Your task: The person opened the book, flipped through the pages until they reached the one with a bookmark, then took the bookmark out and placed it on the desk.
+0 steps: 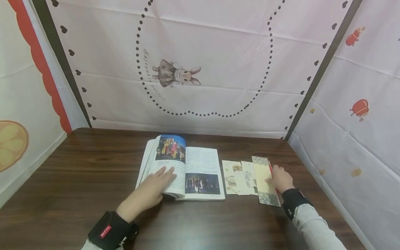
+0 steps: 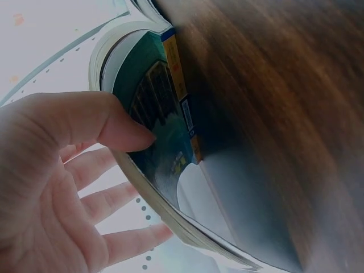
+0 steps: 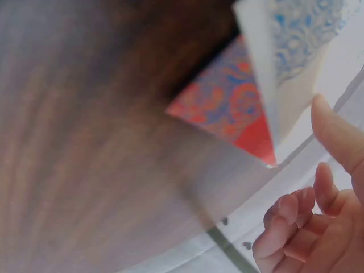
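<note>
An open book (image 1: 202,158) lies on the table with printed text and photographs on its pages. My left hand (image 1: 157,185) grips the left half. In the left wrist view, the thumb (image 2: 128,128) is against the dark green cover (image 2: 162,133), with the other fingers on the page side. At the right of a row of cards, my right hand (image 1: 281,178) has its thumb on a cream card (image 1: 263,175) with patterned ends. The right wrist view shows a red patterned card (image 3: 227,102) under it, and the right fingers (image 3: 284,213) loosely bent beyond the cards.
Two pale illustrated cards, one on the left (image 1: 230,182) and one in the middle (image 1: 247,177), lie overlapping between the book and the cream card. The dark wooden table (image 1: 93,159) is bordered by white printed cloth walls (image 1: 218,86) at the back and sides.
</note>
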### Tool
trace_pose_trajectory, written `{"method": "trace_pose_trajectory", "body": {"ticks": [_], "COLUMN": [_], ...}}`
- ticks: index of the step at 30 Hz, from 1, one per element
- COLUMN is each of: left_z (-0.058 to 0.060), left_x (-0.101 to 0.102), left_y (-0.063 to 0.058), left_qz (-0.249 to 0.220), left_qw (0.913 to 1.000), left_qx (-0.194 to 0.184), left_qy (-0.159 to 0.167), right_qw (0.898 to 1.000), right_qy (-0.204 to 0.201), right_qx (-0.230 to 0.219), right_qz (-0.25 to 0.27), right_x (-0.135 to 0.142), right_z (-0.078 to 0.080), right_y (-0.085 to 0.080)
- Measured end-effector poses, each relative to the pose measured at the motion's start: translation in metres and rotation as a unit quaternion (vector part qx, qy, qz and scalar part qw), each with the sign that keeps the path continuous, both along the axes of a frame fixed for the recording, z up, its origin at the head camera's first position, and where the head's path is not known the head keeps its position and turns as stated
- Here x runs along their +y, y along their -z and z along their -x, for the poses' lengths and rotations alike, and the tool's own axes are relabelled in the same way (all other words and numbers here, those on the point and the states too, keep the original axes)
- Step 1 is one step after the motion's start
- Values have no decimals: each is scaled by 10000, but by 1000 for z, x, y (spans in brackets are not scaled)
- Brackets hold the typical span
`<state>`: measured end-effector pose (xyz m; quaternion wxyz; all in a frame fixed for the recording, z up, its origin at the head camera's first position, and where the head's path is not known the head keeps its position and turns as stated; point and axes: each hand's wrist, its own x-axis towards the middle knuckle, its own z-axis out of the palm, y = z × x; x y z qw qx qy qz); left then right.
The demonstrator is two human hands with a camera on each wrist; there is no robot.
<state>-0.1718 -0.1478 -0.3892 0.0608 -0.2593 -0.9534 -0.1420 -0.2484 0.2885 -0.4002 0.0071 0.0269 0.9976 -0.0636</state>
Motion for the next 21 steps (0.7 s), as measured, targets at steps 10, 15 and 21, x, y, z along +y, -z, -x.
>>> {"method": "trace_pose_trajectory", "body": {"ticks": [10,15,21], "left_z": [0,1,2], "left_x": [1,2,5], "left_y": [-2,-1,1], "left_qz": [58,52,48], "left_qw": [9997,9996,9998], "left_qx": [-230,-257,-193], "left_qy": [-52,-48,-53], "right_qw": [9820,9456,9236], "right_qy": [-1780,-3224,-3788], "right_qx": [621,406,-575], "right_qz": [91,168,-115], "right_x": [-73,-121,-151], "right_z": [-14,-25,-28], "right_y": [-5,-4,-4]}}
